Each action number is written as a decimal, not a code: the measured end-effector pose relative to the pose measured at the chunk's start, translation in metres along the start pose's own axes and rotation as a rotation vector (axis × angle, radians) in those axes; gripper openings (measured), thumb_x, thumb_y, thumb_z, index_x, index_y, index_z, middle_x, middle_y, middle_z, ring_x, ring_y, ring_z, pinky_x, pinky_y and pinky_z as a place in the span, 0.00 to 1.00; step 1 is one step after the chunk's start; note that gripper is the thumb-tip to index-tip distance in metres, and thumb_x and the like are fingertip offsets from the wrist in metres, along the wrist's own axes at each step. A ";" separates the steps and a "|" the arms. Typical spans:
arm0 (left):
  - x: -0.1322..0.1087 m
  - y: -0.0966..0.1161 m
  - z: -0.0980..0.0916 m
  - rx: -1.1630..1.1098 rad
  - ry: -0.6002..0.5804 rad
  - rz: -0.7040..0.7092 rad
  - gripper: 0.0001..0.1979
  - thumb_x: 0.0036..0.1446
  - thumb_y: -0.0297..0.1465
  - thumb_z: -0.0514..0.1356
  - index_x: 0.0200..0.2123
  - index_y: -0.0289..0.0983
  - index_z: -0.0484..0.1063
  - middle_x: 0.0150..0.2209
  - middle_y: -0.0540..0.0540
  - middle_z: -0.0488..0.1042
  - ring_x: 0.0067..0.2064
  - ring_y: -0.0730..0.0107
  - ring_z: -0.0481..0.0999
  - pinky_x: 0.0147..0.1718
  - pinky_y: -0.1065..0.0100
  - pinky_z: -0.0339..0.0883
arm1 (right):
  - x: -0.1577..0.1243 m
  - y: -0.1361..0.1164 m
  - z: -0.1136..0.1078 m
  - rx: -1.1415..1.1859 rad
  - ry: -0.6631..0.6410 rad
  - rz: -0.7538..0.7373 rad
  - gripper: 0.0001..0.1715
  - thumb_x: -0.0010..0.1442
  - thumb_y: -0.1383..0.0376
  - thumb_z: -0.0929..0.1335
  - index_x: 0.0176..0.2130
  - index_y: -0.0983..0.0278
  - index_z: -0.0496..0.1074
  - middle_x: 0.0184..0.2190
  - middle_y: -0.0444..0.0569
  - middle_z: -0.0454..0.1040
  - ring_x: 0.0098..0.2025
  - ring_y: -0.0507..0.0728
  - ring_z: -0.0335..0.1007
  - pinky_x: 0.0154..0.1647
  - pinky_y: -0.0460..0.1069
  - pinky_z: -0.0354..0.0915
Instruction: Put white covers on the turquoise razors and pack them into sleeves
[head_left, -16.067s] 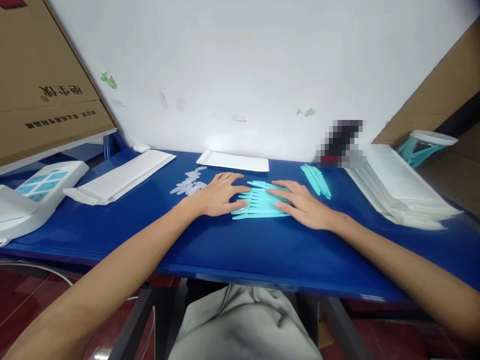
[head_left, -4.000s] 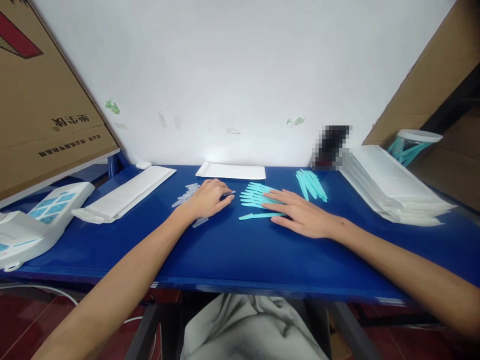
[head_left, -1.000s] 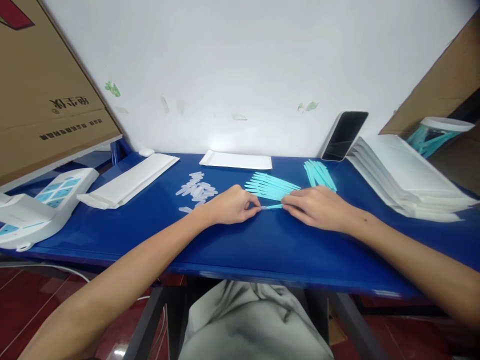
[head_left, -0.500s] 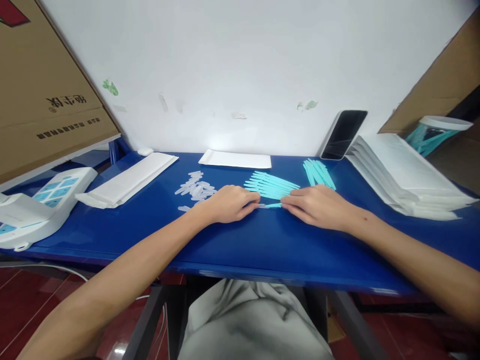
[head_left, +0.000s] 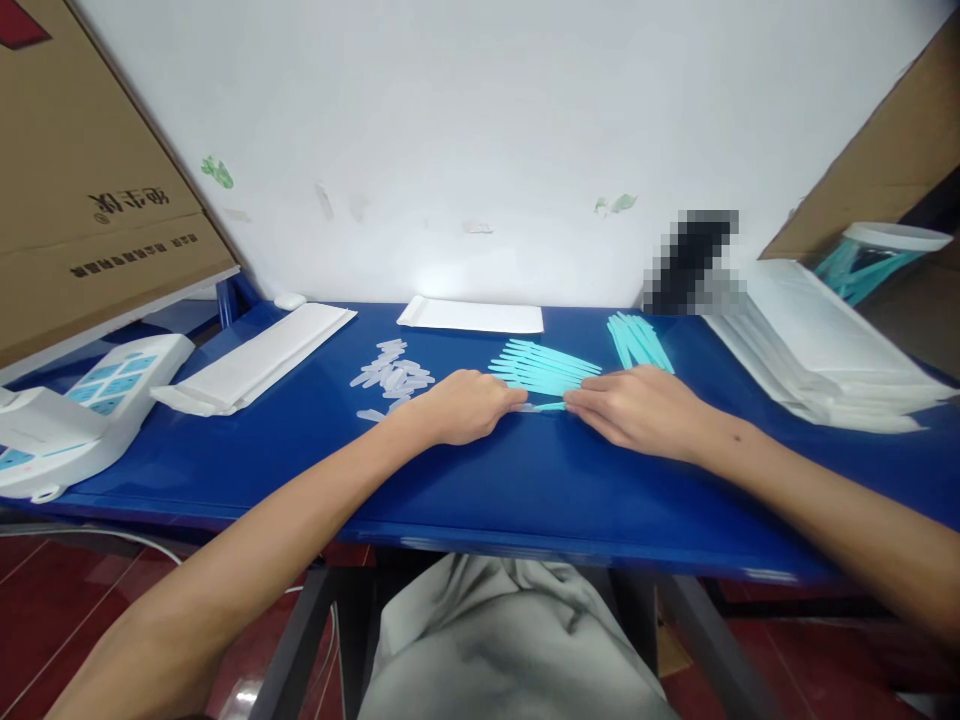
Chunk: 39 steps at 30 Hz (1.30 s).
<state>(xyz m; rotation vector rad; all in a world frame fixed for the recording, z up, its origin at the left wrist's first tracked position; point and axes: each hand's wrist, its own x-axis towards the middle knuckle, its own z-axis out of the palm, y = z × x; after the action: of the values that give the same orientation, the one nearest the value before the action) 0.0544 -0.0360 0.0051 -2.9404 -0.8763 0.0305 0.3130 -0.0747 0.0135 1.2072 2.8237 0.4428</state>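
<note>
My left hand pinches a small clear plastic cap between thumb and forefinger. From the right, my right hand grips a thin turquoise stick, whose tip meets the cap. Both hands rest low over the table, a short gap apart. Just beyond them lies a fanned row of turquoise sticks, partly covered by my right fingers. A second group of turquoise sticks sits behind my right hand. Loose clear caps are scattered beyond my left wrist.
A white paper packet lies by the wall, another white packet to the left. At far left is a white device with blue panels. A stack of white packets and a tub of turquoise sticks stand right on the blue table.
My left hand has shifted slightly right, towards my right hand, and less of the cap and stick shows between them. Both hands keep their hold.
</note>
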 end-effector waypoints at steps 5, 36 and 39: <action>0.002 -0.001 -0.001 -0.019 -0.034 -0.001 0.10 0.70 0.28 0.47 0.41 0.39 0.68 0.35 0.44 0.78 0.33 0.61 0.77 0.27 0.66 0.55 | 0.000 -0.001 0.003 0.033 -0.012 0.018 0.20 0.74 0.61 0.57 0.37 0.61 0.74 0.31 0.47 0.77 0.27 0.54 0.69 0.25 0.50 0.41; 0.003 -0.003 0.005 -0.026 0.000 0.015 0.09 0.65 0.23 0.50 0.40 0.39 0.69 0.37 0.45 0.80 0.35 0.61 0.78 0.28 0.65 0.57 | 0.023 -0.029 0.006 0.153 -0.087 0.110 0.19 0.75 0.60 0.56 0.39 0.62 0.70 0.32 0.47 0.77 0.26 0.54 0.69 0.25 0.51 0.44; 0.003 -0.002 0.006 -0.033 0.028 0.021 0.09 0.69 0.27 0.49 0.39 0.39 0.68 0.35 0.46 0.79 0.34 0.61 0.78 0.27 0.65 0.55 | 0.021 -0.027 0.007 0.144 -0.063 0.088 0.17 0.75 0.61 0.57 0.39 0.63 0.70 0.31 0.47 0.76 0.26 0.54 0.68 0.25 0.51 0.44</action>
<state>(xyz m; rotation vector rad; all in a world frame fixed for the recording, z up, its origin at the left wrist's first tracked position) 0.0556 -0.0323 -0.0004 -2.9723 -0.8509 -0.0241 0.2802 -0.0754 0.0010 1.3500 2.7991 0.2031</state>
